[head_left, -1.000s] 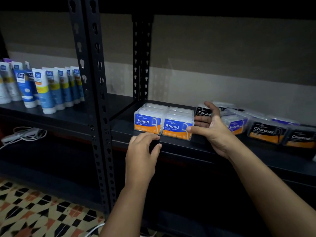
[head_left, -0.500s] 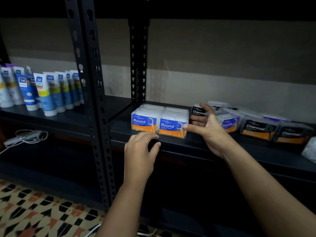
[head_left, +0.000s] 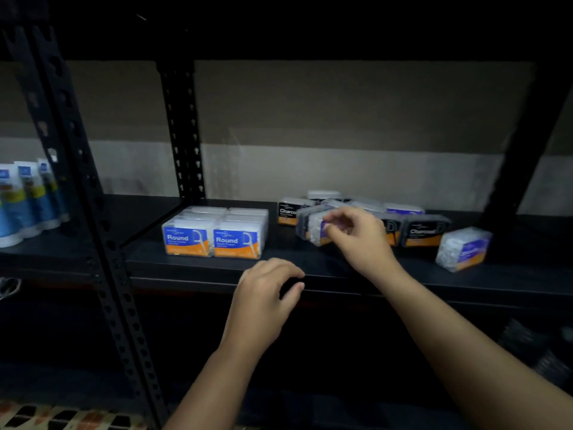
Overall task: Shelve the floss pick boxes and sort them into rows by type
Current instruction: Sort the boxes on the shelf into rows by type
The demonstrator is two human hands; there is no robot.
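Head view: the right hand (head_left: 359, 240) curls its fingers (head_left: 336, 226) round a purple floss box (head_left: 317, 229) on the shelf (head_left: 310, 265). The left hand (head_left: 263, 301) hangs loosely curled, empty; two Round boxes (head_left: 214, 238) sit left of its fingers.

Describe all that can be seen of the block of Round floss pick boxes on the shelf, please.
The Round floss pick boxes are clear plastic with white picks inside. Each front label is blue above and orange below, with "Round" in white and a pick drawing. They stand upright in two tight columns, side by side, running back in rows. They rest on the dark metal shelf, near its front edge, just right of the perforated upright. No hand touches them.
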